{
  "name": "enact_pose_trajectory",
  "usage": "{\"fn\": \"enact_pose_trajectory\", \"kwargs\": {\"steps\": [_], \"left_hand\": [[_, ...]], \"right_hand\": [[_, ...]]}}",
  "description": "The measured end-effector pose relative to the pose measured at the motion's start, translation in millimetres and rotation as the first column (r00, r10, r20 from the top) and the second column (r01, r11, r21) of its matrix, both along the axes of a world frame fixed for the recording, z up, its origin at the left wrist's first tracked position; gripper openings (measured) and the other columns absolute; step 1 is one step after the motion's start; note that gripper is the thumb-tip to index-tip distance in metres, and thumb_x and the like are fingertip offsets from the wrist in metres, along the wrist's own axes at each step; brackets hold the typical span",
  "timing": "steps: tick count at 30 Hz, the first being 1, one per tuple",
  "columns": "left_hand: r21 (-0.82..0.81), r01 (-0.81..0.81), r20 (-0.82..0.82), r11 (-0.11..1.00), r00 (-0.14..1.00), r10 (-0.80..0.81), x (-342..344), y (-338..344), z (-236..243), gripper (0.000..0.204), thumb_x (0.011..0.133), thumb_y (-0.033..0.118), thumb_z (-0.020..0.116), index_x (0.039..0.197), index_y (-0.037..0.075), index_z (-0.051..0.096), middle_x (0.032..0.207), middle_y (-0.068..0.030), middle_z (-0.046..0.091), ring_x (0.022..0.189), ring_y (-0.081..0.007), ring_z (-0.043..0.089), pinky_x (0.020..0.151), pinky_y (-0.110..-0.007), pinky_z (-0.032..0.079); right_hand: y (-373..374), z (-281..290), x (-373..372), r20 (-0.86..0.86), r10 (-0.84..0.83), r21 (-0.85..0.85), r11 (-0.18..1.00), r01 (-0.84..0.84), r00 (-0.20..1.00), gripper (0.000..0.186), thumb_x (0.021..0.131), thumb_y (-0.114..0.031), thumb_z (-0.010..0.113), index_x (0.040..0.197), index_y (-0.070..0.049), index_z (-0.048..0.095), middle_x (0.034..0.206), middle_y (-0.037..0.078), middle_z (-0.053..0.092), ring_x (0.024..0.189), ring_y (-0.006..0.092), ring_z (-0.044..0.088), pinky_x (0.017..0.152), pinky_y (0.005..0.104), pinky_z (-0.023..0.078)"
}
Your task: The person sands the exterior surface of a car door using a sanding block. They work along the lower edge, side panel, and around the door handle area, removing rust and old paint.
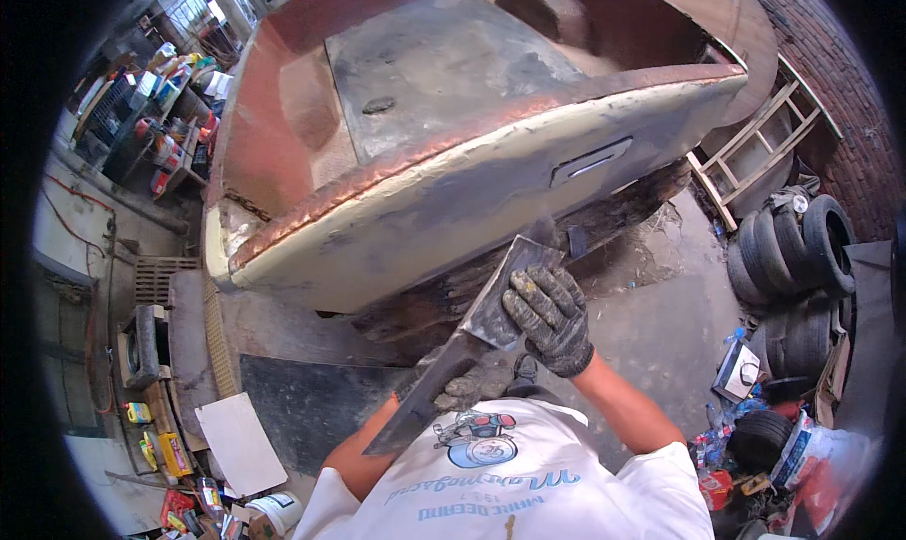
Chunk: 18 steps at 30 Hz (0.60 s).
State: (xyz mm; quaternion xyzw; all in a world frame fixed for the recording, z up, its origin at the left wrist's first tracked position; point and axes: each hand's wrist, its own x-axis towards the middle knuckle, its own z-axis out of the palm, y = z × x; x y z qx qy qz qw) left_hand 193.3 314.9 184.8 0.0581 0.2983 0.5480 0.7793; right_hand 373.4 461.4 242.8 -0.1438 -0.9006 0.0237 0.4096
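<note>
The spreader [505,290], a flat metal blade smeared grey, is in my right hand [549,315], raised in front of my chest, just below the rear edge of the truck bed [444,77]. Starting at my far left, a bench [156,115] along the wall is crowded with cans and bottles; I cannot tell what is in them. Below that, a tyre [142,346] stands on the floor, and nearer my feet are small yellow cartons [170,450], a white board [241,444] lying flat and a white bucket [274,514], its contents out of view. In front of me the truck bed is a shallow open box, reddish on its walls, grey and patchy on its floor, with nothing loose in it that I can make out. Its tailgate [453,200] is coated in pale filler with grey streaks. My left hand [467,381], gloved, is closed around a long dark board [425,394] that slants down toward my left, held close to my white shirt. My right hand, also in a stained work glove, has its fingers clamped over the spreader's top edge, and the blade rests against the upper end of the board. To my right, a wooden frame [750,143] leans near the brick wall, tyres [802,243] are stacked beside it, and bottles and bags [755,446] lie heaped on the floor.
</note>
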Motion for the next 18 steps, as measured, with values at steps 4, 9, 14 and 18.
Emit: {"fn": "enact_pose_trajectory", "kwargs": {"steps": [4,9,14,18], "left_hand": [[0.002,-0.036,-0.026,0.999,0.999,0.036,-19,9,2,0.037,0.102,0.033,0.049,0.128,0.010,0.058,0.065,0.0007,0.054,0.047,-0.0114,0.049,0.042,-0.026,0.040],[0.009,-0.060,-0.048,0.998,0.997,0.060,-31,13,4,0.037,0.102,0.034,0.049,0.127,0.010,0.058,0.065,0.0003,0.055,0.047,-0.0121,0.049,0.042,-0.026,0.040],[0.011,-0.020,-0.030,1.000,0.999,0.020,-19,18,5,0.037,0.102,0.034,0.049,0.127,0.010,0.059,0.065,0.0000,0.055,0.047,-0.0127,0.050,0.042,-0.027,0.041],[0.028,0.008,-0.008,1.000,1.000,-0.008,-10,25,7,0.037,0.101,0.035,0.049,0.126,0.010,0.059,0.065,-0.0003,0.056,0.047,-0.0132,0.050,0.042,-0.027,0.041]], "right_hand": [[16,12,13,0.029,-0.135,-0.021,0.991,0.136,0.990,0.049,0.078,-0.008,0.057,0.126,-0.016,0.062,0.135,0.005,0.057,0.128,0.0254,0.050,0.109,0.0494,0.037],[16,48,16,-0.231,-0.325,-0.581,0.802,0.138,0.917,0.035,0.086,0.008,0.051,0.119,-0.003,0.059,0.107,0.014,0.066,0.097,0.0238,0.065,0.083,0.0307,0.051],[16,61,7,-0.297,-0.323,-0.948,0.211,-0.238,0.898,0.011,0.093,-0.007,0.059,0.104,-0.004,0.058,0.085,-0.001,0.059,0.076,0.0073,0.052,0.069,0.0247,0.047],[21,57,9,-0.325,-0.293,-0.945,0.141,-0.295,0.899,0.019,0.093,-0.010,0.056,0.112,-0.006,0.058,0.092,0.003,0.062,0.079,0.0111,0.059,0.070,0.0292,0.053]]}}
